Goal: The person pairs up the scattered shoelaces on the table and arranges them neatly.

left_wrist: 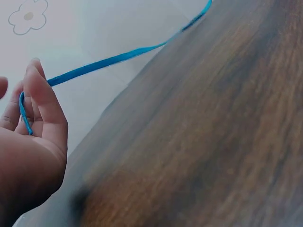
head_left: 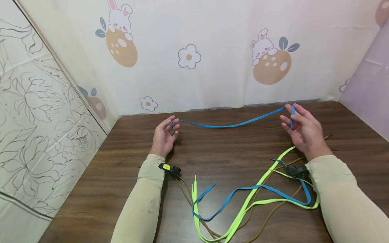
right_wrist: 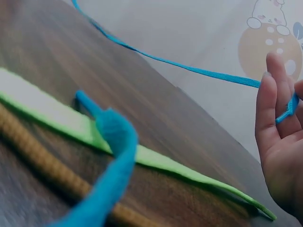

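Observation:
A flat blue shoelace (head_left: 225, 126) hangs in a shallow sag between my two hands, above the far part of the table. My left hand (head_left: 164, 136) pinches it close to one end, and in the left wrist view the short tip of the lace (left_wrist: 22, 111) dangles over the palm. The other end is pinched by my right hand (head_left: 307, 131), palm turned up, with the tip (right_wrist: 286, 113) hanging among the fingers in the right wrist view. Both hands are raised, well apart from each other.
On the brown wooden table (head_left: 121, 189) lie a second blue shoelace (head_left: 231, 195), neon green shoelaces (head_left: 237, 219) and thin brown laces (head_left: 268, 217), loosely tangled below and between my forearms. Some pass under my right wrist. A patterned wall covering (head_left: 218, 84) stands behind the table.

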Demonstrator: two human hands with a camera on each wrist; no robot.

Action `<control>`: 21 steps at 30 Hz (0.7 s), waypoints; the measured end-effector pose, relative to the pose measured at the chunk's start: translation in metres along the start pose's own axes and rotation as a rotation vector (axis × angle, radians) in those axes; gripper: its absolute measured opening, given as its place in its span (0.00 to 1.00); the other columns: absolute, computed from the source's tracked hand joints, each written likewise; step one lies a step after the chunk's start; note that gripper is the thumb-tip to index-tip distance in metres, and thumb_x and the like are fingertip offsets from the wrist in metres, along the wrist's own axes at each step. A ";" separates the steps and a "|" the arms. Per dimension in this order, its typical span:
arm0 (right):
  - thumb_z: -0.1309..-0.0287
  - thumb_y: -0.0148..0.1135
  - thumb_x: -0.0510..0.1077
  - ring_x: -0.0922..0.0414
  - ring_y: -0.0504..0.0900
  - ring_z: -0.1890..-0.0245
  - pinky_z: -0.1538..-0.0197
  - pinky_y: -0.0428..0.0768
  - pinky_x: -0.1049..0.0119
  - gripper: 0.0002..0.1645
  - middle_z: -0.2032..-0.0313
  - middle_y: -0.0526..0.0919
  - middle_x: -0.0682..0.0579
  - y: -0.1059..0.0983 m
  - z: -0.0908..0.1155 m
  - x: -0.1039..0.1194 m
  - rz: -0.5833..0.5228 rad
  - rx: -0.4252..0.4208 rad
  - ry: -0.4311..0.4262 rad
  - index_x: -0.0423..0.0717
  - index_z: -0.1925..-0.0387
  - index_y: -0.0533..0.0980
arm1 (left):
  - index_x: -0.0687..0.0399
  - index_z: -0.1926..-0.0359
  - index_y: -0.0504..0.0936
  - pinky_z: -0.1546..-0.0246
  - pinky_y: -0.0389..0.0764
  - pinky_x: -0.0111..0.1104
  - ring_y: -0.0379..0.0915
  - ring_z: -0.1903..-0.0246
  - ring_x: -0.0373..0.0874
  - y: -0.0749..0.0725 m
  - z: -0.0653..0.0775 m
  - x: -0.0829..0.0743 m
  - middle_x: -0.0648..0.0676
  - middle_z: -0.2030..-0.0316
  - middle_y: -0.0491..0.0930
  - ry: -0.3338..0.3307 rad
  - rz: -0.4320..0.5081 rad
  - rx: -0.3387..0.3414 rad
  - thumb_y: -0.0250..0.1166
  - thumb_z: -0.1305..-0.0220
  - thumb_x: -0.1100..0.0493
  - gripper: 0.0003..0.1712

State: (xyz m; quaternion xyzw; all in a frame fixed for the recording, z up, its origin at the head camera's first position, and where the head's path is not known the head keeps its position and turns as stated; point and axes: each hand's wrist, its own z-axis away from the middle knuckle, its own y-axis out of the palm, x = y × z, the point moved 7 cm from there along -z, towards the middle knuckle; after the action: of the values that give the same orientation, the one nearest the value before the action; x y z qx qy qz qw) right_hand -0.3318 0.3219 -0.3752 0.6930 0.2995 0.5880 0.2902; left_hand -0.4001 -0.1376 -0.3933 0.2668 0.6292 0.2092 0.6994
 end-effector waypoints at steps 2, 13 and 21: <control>0.28 0.50 0.30 0.48 0.88 0.57 0.57 0.85 0.61 0.25 0.38 0.78 0.50 -0.001 0.000 0.001 0.047 -0.017 -0.014 0.48 0.34 0.72 | 0.60 0.38 0.74 0.69 0.76 0.27 0.79 0.68 0.40 -0.001 0.000 0.000 0.50 0.61 0.84 0.010 -0.026 -0.012 0.53 0.24 0.59 0.18; 0.29 0.54 0.32 0.48 0.89 0.60 0.59 0.85 0.63 0.19 0.44 0.83 0.49 -0.001 0.003 0.003 0.239 -0.053 -0.066 0.42 0.39 0.76 | 0.58 0.38 0.75 0.65 0.78 0.30 0.82 0.65 0.41 0.000 0.001 -0.002 0.57 0.45 0.82 0.031 -0.073 0.000 0.50 0.22 0.55 0.20; 0.28 0.51 0.35 0.48 0.89 0.60 0.61 0.85 0.62 0.19 0.45 0.83 0.47 0.002 0.004 0.009 0.272 -0.040 -0.096 0.37 0.40 0.76 | 0.59 0.36 0.73 0.64 0.79 0.30 0.82 0.61 0.43 0.001 0.002 0.000 0.60 0.35 0.73 0.047 -0.146 -0.012 0.50 0.23 0.56 0.21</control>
State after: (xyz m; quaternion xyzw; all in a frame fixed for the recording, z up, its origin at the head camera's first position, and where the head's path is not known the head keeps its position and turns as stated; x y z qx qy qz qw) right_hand -0.3270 0.3276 -0.3686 0.7487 0.1769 0.5938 0.2357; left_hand -0.3981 -0.1372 -0.3922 0.2110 0.6621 0.1676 0.6992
